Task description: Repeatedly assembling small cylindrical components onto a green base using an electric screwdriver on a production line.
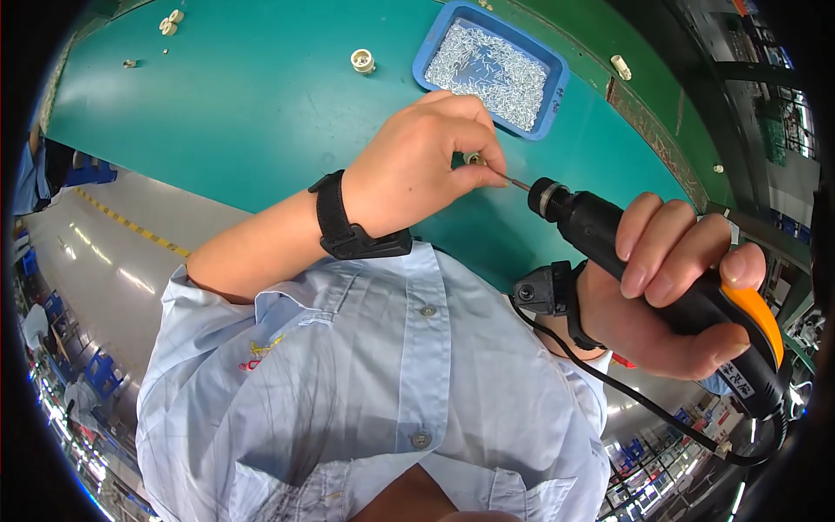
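Observation:
My right hand [670, 270] is wrapped round a black electric screwdriver [600, 228] with an orange panel on its handle. The screwdriver lies slanted, its thin bit pointing left toward my left hand [426, 157]. There, thumb and forefinger are pinched together right at the bit's tip; whatever sits between them is too small to make out. Through the gap of those fingers shows a small round metal-and-cream part [474, 159], mostly hidden, and I cannot tell whether the other fingers hold it. Just beyond my left hand, a blue tray [557, 96] holds many loose silvery screws [500, 74].
On the green tabletop [261, 113] stands a round cream fitting [363, 61]. Several cream pieces [170, 23] and a small metal part [130, 63] lie far left. Another cream piece [620, 67] rests on the green ledge at right. The screwdriver's black cable [644, 400] loops below my right hand.

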